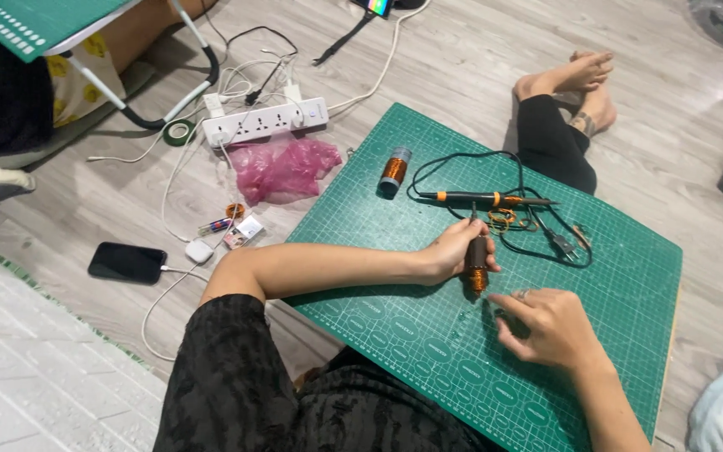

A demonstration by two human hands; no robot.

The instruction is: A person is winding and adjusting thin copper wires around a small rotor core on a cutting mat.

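Left hand (pixel 453 251) gripped copper wire spool (pixel 476 262) upright on green cutting mat (pixel 629 276), fingers closed around it. Right hand (pixel 546 326) beside spool base, fingers pinched, contents indiscernible. Winding or unwinding stage judged; next move demands steady spool.

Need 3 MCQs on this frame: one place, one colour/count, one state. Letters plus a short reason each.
1. Where does the soldering iron lie?
A. on the green cutting mat
B. on the wooden floor
C. on the folding table

2. How many copper wire spools show on or over the mat?
A. one
B. two
C. four

3. What is the left hand doing?
A. lying flat on the mat
B. gripping a copper wire spool
C. holding the phone

Answers:
1 A, the iron rests on the mat, past the hands, with its black cord looped around it.
2 B, one spool is in the left hand, and a second spool stands near the mat's far corner.
3 B, its fingers wrap the spool, while the right hand rests beside it on the mat.
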